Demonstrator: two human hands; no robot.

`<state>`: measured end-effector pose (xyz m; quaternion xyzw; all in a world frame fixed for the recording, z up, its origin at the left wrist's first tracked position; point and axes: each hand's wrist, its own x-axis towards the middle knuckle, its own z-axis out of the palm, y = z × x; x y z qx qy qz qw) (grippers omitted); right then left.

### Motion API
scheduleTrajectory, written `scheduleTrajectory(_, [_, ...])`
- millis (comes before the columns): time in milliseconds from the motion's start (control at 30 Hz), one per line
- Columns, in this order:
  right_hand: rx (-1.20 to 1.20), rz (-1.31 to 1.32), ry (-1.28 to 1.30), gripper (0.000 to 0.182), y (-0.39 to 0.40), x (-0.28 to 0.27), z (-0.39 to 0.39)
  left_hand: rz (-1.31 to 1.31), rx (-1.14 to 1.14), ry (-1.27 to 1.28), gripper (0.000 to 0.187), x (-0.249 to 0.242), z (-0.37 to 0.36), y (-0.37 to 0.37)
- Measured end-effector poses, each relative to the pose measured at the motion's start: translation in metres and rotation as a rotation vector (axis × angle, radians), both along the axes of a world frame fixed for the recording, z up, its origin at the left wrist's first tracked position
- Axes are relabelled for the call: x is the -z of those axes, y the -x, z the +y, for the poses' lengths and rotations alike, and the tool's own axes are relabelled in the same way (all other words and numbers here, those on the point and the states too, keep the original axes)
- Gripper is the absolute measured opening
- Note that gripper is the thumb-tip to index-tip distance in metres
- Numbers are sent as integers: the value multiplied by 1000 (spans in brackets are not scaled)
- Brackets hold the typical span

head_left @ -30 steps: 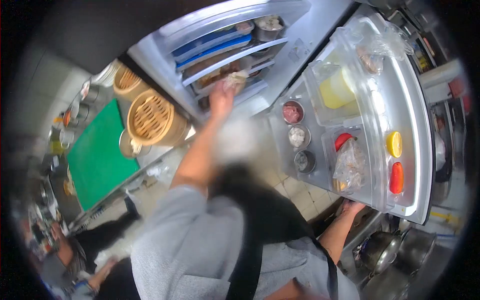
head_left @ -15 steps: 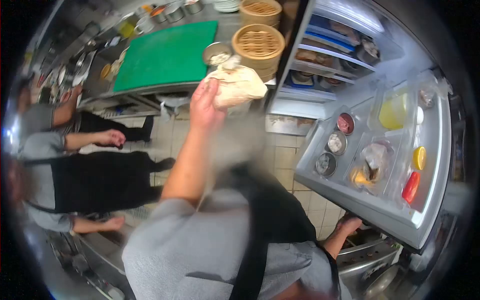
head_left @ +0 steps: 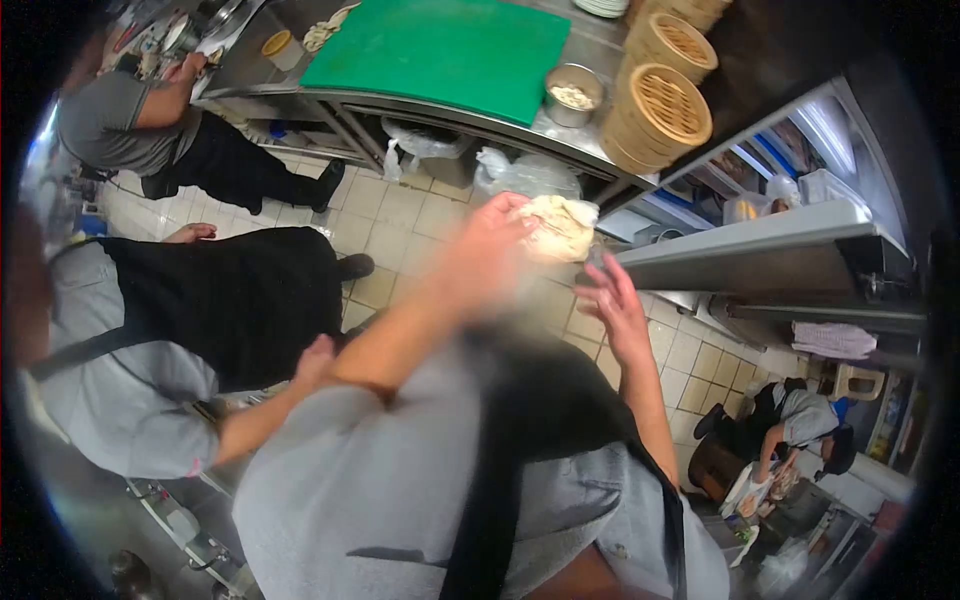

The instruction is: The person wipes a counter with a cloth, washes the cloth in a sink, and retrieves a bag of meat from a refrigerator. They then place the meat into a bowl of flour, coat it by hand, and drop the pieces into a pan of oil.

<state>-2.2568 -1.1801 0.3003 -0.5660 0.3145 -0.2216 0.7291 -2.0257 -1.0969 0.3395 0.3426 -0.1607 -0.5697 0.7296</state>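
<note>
Just ahead of you, your left hand [head_left: 492,238] holds a pale lump [head_left: 562,228] over the tiled floor [head_left: 398,208]; your right hand [head_left: 618,308], loosely spread, is just beside it. Beyond, the metal bench [head_left: 238,70] carries a green board [head_left: 440,52], a bowl [head_left: 573,108] and bamboo steamers [head_left: 655,120].

A cream-coloured, rounded, dough-like lump [head_left: 562,230] with an uneven surface is held in the left grip [head_left: 488,250], above and right of the frame's centre.
</note>
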Motion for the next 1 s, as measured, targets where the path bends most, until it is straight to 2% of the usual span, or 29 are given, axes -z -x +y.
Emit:
scheduleTrajectory(67, [-31,-78,-57,55,-67,-15,-10,-109,16,-34,28,19,1,-28])
scheduleTrajectory(133, [-128,-116,-84,50,-126,-23,-14,-159,-23,7,31,10,11,-59])
scheduleTrajectory(200, [-128,-90,-44,44,-167,-19,-14,-215,-76,36,33,3,25,-88])
scheduleTrajectory(267, [-145,-63,26,40,-208,-15,-14,-571,-123,-60,35,-3,35,-121])
scheduleTrajectory(300, [-168,-84,35,36,-226,-17,-10,-513,-93,-183,33,-7,42,-135])
scheduleTrajectory(333, [-198,-90,38,36,-242,-15,-7,-515,-124,-186,33,1,50,-153])
scheduleTrajectory(400, [-258,-22,61,33,-271,-10,-6,-1549,-393,-45,28,38,61,-187])
scheduleTrajectory(433, [-264,39,72,30,-283,-14,-4,-1582,-419,-29,22,47,63,-201])
scheduleTrajectory(467, [-294,59,103,29,-293,-11,-6,-1589,-443,-40,22,42,65,-210])
scheduleTrajectory(533, [-351,88,157,28,-311,-4,-10,-1404,-132,-521,17,34,69,-210])
scheduleTrajectory(567, [-383,82,180,28,-322,-2,-11,-1494,-331,-467,13,51,68,-208])
scheduleTrajectory(600, [-394,84,201,27,-332,4,-13,-1499,-354,-481,13,50,70,-212])
scheduleTrajectory(667, [-468,97,183,26,-355,19,-20,-1171,-381,-416,13,43,72,-231])
scheduleTrajectory(700, [-528,133,174,26,-368,22,-23,-1257,-448,-271,13,40,76,-241])
scheduleTrajectory(733, [-561,99,195,27,-382,28,-24,-1261,-468,-290,13,36,79,-247])
scheduleTrajectory(800, [-659,103,192,31,-414,39,-24,-1137,-461,-503,15,-3,84,-262])
scheduleTrajectory(833, [-675,82,191,31,-432,42,-23,-1152,-477,-517,15,-1,89,-272])
scheduleTrajectory(900, [-891,149,255,35,-470,42,-20,-1047,-463,-578,18,23,105,-291])
scheduleTrajectory(933, [-910,137,264,35,-489,35,-15,-1052,-486,-584,18,41,117,-303])
scheduleTrajectory(1000, [-1088,128,348,38,-526,19,-3,-617,-565,-712,20,74,150,-323])
